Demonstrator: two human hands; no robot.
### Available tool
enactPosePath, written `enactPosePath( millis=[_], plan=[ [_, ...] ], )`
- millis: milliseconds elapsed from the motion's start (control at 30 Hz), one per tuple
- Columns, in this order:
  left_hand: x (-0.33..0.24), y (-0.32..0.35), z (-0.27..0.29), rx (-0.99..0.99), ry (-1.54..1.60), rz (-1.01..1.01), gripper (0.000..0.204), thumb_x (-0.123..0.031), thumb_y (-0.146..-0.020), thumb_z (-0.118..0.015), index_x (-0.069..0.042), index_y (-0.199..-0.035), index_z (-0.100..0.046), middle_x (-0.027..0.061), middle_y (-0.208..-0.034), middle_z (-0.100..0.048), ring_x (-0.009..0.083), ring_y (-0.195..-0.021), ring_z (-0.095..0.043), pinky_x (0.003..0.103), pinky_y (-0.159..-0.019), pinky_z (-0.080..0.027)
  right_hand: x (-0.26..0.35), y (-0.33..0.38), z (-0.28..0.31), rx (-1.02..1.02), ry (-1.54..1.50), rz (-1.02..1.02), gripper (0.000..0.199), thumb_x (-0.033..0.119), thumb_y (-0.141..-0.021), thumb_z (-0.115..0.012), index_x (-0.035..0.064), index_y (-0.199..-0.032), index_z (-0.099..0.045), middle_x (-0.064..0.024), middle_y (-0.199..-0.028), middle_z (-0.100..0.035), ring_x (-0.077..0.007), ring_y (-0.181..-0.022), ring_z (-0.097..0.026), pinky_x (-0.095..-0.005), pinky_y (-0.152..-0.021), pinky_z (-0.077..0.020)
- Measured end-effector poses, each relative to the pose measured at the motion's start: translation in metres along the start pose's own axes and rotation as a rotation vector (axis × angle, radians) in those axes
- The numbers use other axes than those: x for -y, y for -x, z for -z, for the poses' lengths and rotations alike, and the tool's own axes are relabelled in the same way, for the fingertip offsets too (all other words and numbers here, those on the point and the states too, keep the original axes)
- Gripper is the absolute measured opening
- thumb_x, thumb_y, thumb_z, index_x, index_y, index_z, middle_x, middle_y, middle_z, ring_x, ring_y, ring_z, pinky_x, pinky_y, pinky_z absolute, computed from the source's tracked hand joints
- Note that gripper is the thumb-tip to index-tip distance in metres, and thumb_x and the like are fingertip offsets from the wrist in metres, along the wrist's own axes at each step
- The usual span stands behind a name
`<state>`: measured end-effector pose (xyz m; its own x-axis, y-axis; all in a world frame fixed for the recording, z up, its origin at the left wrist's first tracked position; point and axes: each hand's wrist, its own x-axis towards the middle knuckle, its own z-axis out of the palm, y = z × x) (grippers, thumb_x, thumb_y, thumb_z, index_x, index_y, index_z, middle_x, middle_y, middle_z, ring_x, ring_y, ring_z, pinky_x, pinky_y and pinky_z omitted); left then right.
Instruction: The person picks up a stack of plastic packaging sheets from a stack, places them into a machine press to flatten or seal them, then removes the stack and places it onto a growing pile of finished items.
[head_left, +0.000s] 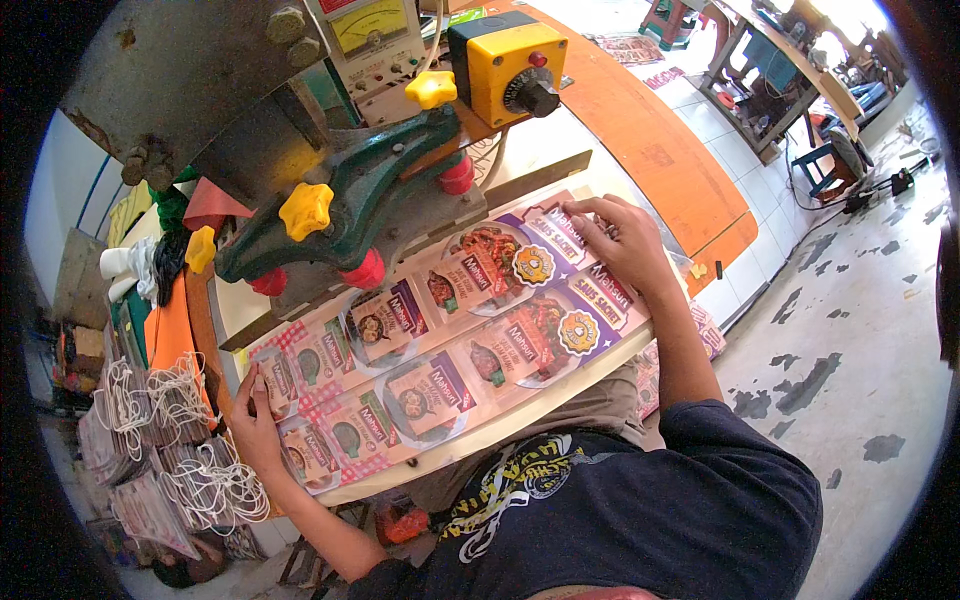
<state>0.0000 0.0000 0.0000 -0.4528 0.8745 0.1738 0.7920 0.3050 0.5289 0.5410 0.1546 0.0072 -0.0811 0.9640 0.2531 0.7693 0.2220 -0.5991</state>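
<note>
A long printed plastic sheet (455,345) with repeated food-packet pictures, purple patches and red-check borders lies flat on a pale board (385,478) in front of me. My left hand (258,430) is at its left end, thumb and fingers closed on the edge. At the far right corner, my right hand (628,240) bends its fingers over the sheet and grips it there. Just beyond the sheet stands a press with a dark green clamp bar (400,185), yellow star-shaped knobs (306,212) and red round pieces (363,268).
Behind the press are a yellow control box (490,75) with a black dial and a meter panel (372,40). An orange tabletop (650,140) extends right. Stacked bundles with white cords (210,490) sit at lower left. A workbench (790,60) stands far right.
</note>
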Motion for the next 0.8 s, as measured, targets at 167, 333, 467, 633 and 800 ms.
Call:
enactPosePath(
  millis=[167,333,467,633,800],
  plan=[
    [0.0027,-0.0008,0.0004,-0.018,0.031,-0.045,0.035,-0.024,-0.106,-0.058,-0.014,-0.137,-0.069,0.0021,-0.062,-0.055,0.0072,-0.054,-0.047,0.029,-0.053,-0.037,0.0004,0.0010,-0.0012,-0.022,-0.001,0.019,0.028,0.036,-0.097,-0.069,0.0147,-0.111,-0.079,-0.0104,-0.088,-0.069,-0.0277,-0.081,-0.067,-0.0387,-0.075,-0.0495],
    [0.0063,-0.0017,-0.0017,-0.017,0.061,-0.037,0.035,-0.024,-0.106,-0.059,-0.013,-0.137,-0.069,0.0003,-0.062,-0.051,0.0067,-0.054,-0.040,0.029,-0.051,-0.033,0.0007,0.0006,-0.0007,-0.016,0.000,0.019,0.028,0.036,-0.097,-0.069,0.0144,-0.111,-0.079,-0.0108,-0.087,-0.069,-0.0279,-0.081,-0.067,-0.0391,-0.075,-0.0494],
    [0.0054,-0.0017,-0.0019,-0.018,0.047,-0.042,0.035,-0.024,-0.106,-0.059,-0.012,-0.137,-0.069,-0.0010,-0.062,-0.046,0.0071,-0.056,-0.034,0.030,-0.051,-0.030,0.0002,0.0003,-0.0006,-0.005,0.010,0.010,0.028,0.035,-0.097,-0.068,0.0139,-0.111,-0.079,-0.0115,-0.088,-0.069,-0.0290,-0.082,-0.067,-0.0396,-0.075,-0.0494],
    [0.0052,-0.0023,-0.0003,-0.019,0.032,-0.074,0.035,-0.026,-0.106,-0.059,-0.012,-0.136,-0.070,-0.0015,-0.062,-0.045,0.0071,-0.057,-0.033,0.029,-0.052,-0.029,-0.0017,-0.0006,-0.0042,-0.013,0.056,-0.007,0.026,0.035,-0.097,-0.066,0.0153,-0.110,-0.078,-0.0119,-0.087,-0.069,-0.0323,-0.084,-0.068,-0.0438,-0.077,-0.0502],
    [0.0081,-0.0022,-0.0027,-0.012,0.072,-0.037,0.035,-0.027,-0.106,-0.060,-0.012,-0.136,-0.070,-0.0017,-0.063,-0.046,0.0074,-0.057,-0.033,0.029,-0.052,-0.029,0.0029,-0.0021,-0.0031,0.006,0.081,-0.025,0.026,0.031,-0.097,-0.066,0.0139,-0.112,-0.078,-0.0129,-0.089,-0.070,-0.0316,-0.084,-0.068,-0.0422,-0.077,-0.0505]
  ],
)
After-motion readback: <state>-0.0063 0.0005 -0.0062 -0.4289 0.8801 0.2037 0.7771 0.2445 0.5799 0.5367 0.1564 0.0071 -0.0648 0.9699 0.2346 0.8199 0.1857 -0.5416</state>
